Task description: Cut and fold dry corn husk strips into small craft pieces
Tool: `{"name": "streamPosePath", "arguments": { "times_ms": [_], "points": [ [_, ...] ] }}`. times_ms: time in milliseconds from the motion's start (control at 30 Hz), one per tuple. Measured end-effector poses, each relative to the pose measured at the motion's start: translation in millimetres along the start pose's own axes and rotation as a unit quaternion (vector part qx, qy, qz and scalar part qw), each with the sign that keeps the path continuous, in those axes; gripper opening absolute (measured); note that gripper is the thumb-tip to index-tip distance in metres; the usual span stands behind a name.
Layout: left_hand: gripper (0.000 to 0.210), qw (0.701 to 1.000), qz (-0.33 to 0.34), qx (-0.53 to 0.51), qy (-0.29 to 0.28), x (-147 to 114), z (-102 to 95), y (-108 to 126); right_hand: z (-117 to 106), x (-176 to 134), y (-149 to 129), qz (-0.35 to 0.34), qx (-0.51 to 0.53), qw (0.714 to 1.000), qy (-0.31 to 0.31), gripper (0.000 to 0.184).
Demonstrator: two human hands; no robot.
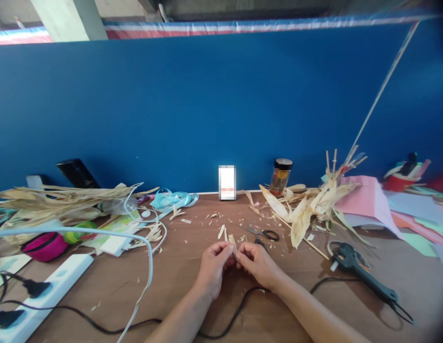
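Note:
Between my two hands, low over the brown table, is a small piece of dry corn husk [232,239]. My left hand [216,264] pinches it from the left, thumb on top. From the right, the fingertips of my right hand [255,262] close on its lower end; my fingers hide most of that end. Just beyond my right hand lie dark-handled scissors [261,234], partly covered by it. Small husk scraps [221,232] are scattered on the table in front of my fingers.
At right are a glue gun [364,274], a bundle of dry husks [310,209], pink paper [364,200] and a jar [281,177]. At left are a power strip [60,281], husk strips [64,202] and blue ribbon [175,199]. A black cable [239,309] runs beneath my arms.

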State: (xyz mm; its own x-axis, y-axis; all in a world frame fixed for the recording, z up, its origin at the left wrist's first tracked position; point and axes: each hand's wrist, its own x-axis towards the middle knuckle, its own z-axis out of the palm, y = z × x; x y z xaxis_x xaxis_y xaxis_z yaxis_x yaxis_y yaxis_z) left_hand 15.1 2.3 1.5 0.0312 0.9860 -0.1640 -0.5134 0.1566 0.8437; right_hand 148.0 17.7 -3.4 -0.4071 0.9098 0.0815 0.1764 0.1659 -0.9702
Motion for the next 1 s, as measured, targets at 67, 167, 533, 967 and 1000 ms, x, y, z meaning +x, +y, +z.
{"name": "streamPosePath", "arguments": {
  "times_ms": [67, 167, 533, 967, 1000],
  "points": [
    [0.015, 1.000, -0.002, -0.019, 0.010, 2, -1.5, 1, 1, 0, 1, 0.019, 0.021, 1.000, -0.010, 0.021],
    [0.015, 0.998, -0.020, -0.041, 0.051, 5, -4.8, 5, 1, 0, 2, 0.043, 0.049, 0.998, -0.012, 0.022],
    [0.016, 0.999, -0.020, -0.029, 0.041, 3, -3.2, 2, 1, -1, -1, 0.025, 0.021, 0.999, -0.011, 0.032],
    [0.017, 0.999, -0.004, -0.006, 0.031, 1, -2.8, -2, 1, -1, 2, 0.007, -0.027, 1.000, -0.005, 0.028],
    [0.018, 0.999, -0.004, -0.004, 0.032, 1, -2.9, -2, 1, -1, 2, 0.007, -0.025, 1.000, -0.006, 0.028]
  ]
}}
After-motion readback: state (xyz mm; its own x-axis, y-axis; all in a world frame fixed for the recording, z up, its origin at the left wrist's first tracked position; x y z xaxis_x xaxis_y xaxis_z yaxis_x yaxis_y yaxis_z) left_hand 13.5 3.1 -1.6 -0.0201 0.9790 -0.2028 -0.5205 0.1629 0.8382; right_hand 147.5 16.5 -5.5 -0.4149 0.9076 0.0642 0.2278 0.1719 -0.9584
